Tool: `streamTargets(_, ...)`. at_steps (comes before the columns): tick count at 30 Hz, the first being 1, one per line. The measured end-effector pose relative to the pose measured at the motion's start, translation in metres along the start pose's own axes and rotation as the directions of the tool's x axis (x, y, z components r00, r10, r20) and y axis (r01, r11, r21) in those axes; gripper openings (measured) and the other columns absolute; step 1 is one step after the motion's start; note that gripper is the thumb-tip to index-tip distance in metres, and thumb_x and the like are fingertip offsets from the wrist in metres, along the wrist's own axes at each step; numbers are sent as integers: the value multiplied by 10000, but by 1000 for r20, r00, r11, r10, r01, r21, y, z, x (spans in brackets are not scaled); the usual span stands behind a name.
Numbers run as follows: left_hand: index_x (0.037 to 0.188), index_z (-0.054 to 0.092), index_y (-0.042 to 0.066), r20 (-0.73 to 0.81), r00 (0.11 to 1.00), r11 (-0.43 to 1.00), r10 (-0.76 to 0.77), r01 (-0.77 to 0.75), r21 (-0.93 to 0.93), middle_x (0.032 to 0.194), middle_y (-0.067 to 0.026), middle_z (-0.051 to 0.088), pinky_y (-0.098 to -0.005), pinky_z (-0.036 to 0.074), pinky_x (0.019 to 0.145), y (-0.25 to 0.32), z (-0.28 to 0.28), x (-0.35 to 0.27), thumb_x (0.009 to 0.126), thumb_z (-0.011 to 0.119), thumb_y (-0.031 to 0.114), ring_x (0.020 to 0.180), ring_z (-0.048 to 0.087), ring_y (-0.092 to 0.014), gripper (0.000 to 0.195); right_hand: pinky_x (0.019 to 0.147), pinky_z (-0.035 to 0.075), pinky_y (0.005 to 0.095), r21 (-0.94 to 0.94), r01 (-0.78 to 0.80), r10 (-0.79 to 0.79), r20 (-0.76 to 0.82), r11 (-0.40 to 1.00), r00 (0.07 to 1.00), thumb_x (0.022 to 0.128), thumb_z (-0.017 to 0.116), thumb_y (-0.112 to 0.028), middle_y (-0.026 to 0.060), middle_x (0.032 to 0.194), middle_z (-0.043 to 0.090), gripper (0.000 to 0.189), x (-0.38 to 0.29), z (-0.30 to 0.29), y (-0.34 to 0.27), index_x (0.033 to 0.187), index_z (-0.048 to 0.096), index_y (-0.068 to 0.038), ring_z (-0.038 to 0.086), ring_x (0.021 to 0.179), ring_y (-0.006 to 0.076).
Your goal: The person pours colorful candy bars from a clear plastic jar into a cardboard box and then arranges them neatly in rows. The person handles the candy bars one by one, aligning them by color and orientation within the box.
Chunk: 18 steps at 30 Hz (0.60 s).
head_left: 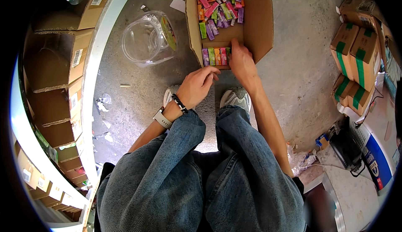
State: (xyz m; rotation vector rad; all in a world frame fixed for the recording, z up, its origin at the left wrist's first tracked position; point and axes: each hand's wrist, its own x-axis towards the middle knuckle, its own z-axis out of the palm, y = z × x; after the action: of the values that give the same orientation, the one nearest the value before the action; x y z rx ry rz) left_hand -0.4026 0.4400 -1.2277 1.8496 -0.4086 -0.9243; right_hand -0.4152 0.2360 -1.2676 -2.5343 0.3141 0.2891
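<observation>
An open cardboard box (259, 18) stands on the floor before my feet. At its far end lies a loose heap of small wrapped packs (220, 9) in pink, purple, green and orange. Along the near end, a row of packs (215, 56) stands side by side. My right hand (244, 64) reaches inside at the row's right end, its fingertips beside a green pack; whether it grips the pack is hidden. Just outside the box's near edge, my left hand (196, 86) is loosely bent, thumb apart from the fingers, with nothing visible in it.
A clear plastic jar (143, 40) lies on its side left of the box, near a white card (178, 4). Shelving with open cartons (50, 64) runs along the left. Taped cartons (361, 56) are stacked at right, above a black device (345, 150).
</observation>
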Motion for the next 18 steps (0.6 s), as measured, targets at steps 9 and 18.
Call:
streamTargets(9, 1236, 640, 25, 11, 1000, 1000, 2, -2, 15, 1000, -125, 735, -365, 565, 813, 1, -1, 0, 1063, 485, 90, 904, 724, -232, 241, 800, 560, 580, -10, 0, 0, -11, 1000, 1000, 851, 562, 68, 305, 962, 689, 308, 0, 3, 3, 1149, 518, 7, 686, 914, 508)
streamTargets(18, 1234, 641, 27, 9, 1000, 1000, 21, -21, 20, 991, -123, 734, -367, 562, 811, -4, 0, 0, 1060, 485, 88, 902, 719, -234, 241, 840, 546, 588, 42, -89, 88, 39, 995, 995, 901, 615, -5, 301, 1016, 693, 250, 2, 1, 1, 1145, 561, -8, 662, 997, 510)
